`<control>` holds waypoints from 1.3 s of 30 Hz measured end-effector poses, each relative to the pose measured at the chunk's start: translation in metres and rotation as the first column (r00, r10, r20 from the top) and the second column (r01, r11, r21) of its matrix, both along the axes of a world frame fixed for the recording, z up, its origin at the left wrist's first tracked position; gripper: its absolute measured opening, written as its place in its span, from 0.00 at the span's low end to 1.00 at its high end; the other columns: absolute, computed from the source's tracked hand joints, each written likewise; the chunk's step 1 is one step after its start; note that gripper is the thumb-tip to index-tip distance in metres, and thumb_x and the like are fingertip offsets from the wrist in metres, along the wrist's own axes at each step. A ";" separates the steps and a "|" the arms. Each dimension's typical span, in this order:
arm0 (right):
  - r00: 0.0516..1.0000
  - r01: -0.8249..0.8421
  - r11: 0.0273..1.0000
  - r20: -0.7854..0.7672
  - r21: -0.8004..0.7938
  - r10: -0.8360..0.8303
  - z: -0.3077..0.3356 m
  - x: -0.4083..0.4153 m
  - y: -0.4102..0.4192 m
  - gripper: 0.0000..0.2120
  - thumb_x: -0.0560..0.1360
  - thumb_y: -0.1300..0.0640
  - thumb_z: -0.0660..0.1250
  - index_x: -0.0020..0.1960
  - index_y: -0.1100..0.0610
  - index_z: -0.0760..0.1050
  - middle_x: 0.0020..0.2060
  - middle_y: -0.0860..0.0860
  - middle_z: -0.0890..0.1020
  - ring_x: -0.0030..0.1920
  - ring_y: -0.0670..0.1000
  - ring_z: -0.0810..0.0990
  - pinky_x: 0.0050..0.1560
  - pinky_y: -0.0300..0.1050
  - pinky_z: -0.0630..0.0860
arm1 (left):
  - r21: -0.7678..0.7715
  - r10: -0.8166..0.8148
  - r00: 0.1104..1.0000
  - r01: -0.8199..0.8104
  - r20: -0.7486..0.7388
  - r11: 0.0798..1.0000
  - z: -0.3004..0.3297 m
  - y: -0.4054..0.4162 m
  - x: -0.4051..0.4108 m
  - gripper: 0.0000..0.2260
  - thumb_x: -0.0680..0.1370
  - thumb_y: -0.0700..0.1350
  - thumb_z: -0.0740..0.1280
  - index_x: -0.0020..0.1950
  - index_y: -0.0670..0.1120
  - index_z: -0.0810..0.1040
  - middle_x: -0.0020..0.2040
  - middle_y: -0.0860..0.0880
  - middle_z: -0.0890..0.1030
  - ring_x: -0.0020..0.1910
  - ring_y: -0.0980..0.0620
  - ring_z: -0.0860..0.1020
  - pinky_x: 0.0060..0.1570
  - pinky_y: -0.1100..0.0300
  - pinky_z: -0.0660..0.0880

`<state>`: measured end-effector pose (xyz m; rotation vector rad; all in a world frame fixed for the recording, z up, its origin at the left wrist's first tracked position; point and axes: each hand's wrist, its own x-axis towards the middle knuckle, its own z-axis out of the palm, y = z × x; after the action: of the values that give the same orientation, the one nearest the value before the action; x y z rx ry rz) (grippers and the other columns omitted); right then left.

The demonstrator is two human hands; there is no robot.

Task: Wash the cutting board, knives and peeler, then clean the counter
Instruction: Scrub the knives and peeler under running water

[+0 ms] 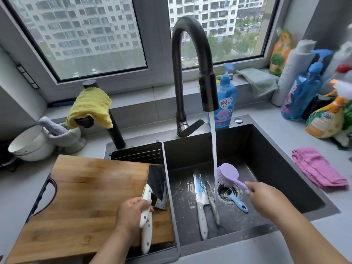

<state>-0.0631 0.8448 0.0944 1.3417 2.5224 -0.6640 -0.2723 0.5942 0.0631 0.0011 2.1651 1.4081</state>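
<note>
The washing step is in hand, at the knives; nearest, the left hand (133, 210) curls round the white handle of a dark cleaver (155, 185) whose blade rests on the cutting board (85, 197), which lies across the left part of the sink at about 8 o'clock; a second white-handled knife (147, 237) lies just under that handle. The right hand (264, 199), at 4 o'clock, grips the stem of a lilac brush (228, 174) held with its bristles at the running water (214, 149). In the basin (285, 168) a long knife (200, 199) and a slimmer one (211, 199) lie wet beside the drain, with the blue peeler (238, 201) touching the drain rim. Farther off, at 12 o'clock, stands the faucet (190, 63); dish soap (225, 98) sits behind it. On the worktop at 3 o'clock lies a pink cloth (318, 168), likely for wiping later. Next, I judge, the cleaver must come under the stream to meet the brush, edge turned away from the fingers.
</note>
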 end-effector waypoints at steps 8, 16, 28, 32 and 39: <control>0.999 -0.033 0.999 -0.028 -0.008 0.033 0.003 -0.004 0.001 0.08 0.82 0.49 0.57 0.57 0.45 0.73 0.41 0.48 0.77 0.43 0.51 0.76 0.32 0.39 0.63 | -0.087 -0.059 0.998 0.057 -0.016 0.995 -0.006 0.002 -0.002 0.05 0.73 0.38 0.71 0.39 0.46 0.85 0.36 0.42 0.84 0.36 0.42 0.79 0.39 0.49 0.77; 0.997 0.010 0.999 -0.081 -0.050 -0.014 -0.013 -0.006 0.012 0.10 0.81 0.46 0.55 0.52 0.46 0.75 0.34 0.46 0.76 0.35 0.46 0.73 0.32 0.41 0.65 | -0.341 -0.167 0.969 0.098 -0.180 0.935 -0.004 0.009 0.001 0.07 0.70 0.41 0.71 0.35 0.52 0.83 0.31 0.50 0.83 0.34 0.49 0.81 0.31 0.61 0.73; 0.996 -0.021 0.999 -0.084 -0.047 0.017 -0.023 -0.003 0.030 0.14 0.80 0.41 0.55 0.45 0.47 0.74 0.32 0.46 0.75 0.36 0.48 0.74 0.32 0.42 0.64 | -0.546 -0.233 0.933 0.049 -0.274 0.836 -0.021 0.007 0.006 0.05 0.72 0.51 0.73 0.47 0.54 0.84 0.33 0.57 0.80 0.32 0.57 0.77 0.29 0.63 0.67; 0.997 -0.032 0.998 -0.074 -0.063 0.027 -0.025 0.000 0.039 0.12 0.80 0.41 0.55 0.45 0.45 0.72 0.33 0.46 0.75 0.36 0.49 0.74 0.31 0.41 0.64 | -0.617 -0.265 0.899 -0.008 -0.350 0.787 -0.025 0.010 0.006 0.16 0.73 0.51 0.71 0.59 0.50 0.80 0.50 0.49 0.82 0.47 0.49 0.79 0.42 0.58 0.75; 0.998 -0.028 0.996 -0.061 -0.080 0.023 -0.027 0.004 0.055 0.12 0.80 0.42 0.57 0.40 0.44 0.69 0.30 0.46 0.72 0.32 0.47 0.71 0.29 0.40 0.62 | -0.347 -0.347 0.843 0.207 -0.411 0.915 0.005 0.098 0.027 0.05 0.75 0.45 0.67 0.50 0.51 0.78 0.44 0.51 0.79 0.44 0.52 0.77 0.41 0.58 0.73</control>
<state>-0.0592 0.8994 0.0676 1.2788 2.5253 -0.8037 -0.2448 0.6925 0.0684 0.5841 2.6120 0.9768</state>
